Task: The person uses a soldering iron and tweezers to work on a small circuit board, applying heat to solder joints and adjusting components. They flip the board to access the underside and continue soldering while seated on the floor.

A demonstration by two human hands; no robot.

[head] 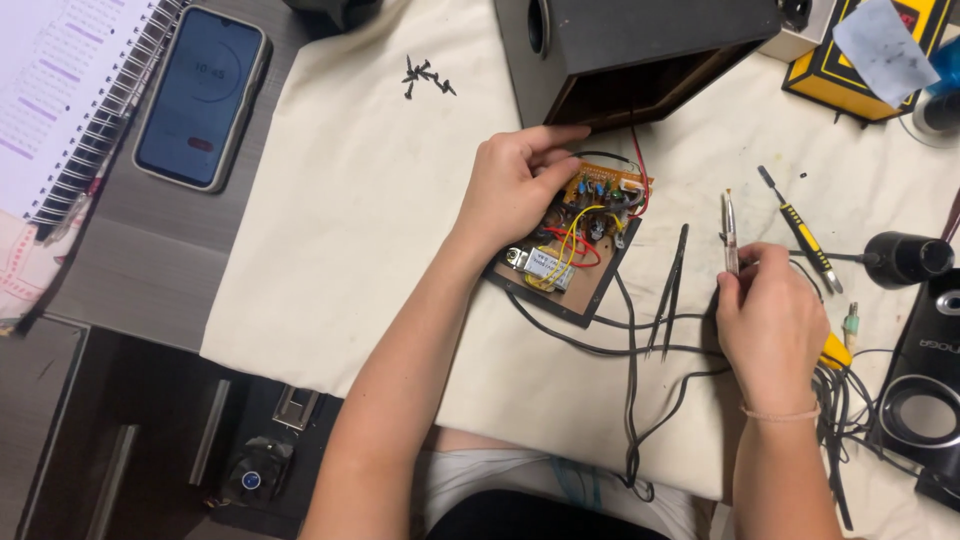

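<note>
Left hand point(515, 190) flat on circuit board point(585, 225), fingers spread loosely over its upper-left edge, pinning not gripping. Board on dark backing panel point(560, 300), just at 6 o'clock of open speaker cabinet point(640, 50). Right hand point(770, 320) at 3 o'clock of board, fingertips pinched shut on silver tool point(729, 232) pointing to 12. Black tweezers point(672, 290) between hands. Black screws point(425, 78) at 11 o'clock, bare cloth point(350, 220) around them. Phone point(203, 95) beyond cloth's left edge. Cables point(640, 400) crowd 6 o'clock.

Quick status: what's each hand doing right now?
Left hand: fingers loosely curled, resting on the circuit board and steadying it; no closed grip.
Right hand: closed on a slim silver tool, tip pointing up.
</note>
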